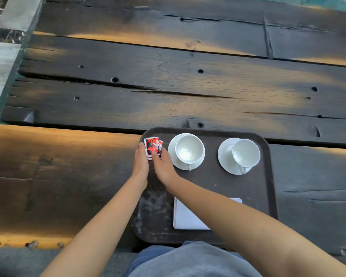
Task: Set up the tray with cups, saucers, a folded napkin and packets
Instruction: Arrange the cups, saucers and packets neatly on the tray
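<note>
A dark brown tray [266,188] lies on the wooden table near me. Two white cups stand on white saucers in its far half, the left cup [189,148] on its saucer [173,156], the right cup [246,152] on its saucer [225,154]. A folded white napkin [185,215] rests at the tray's near edge, partly under my right forearm. Red, black and white packets [152,146] sit stacked in the tray's far left corner. My left hand [140,162] touches the stack's left side; my right hand [164,165] presses its near right edge.
The table is made of dark, cracked wooden planks [168,86] with holes and gaps. A pale stone floor [0,62] shows past the table's left edge. My grey shirt fills the bottom of the view.
</note>
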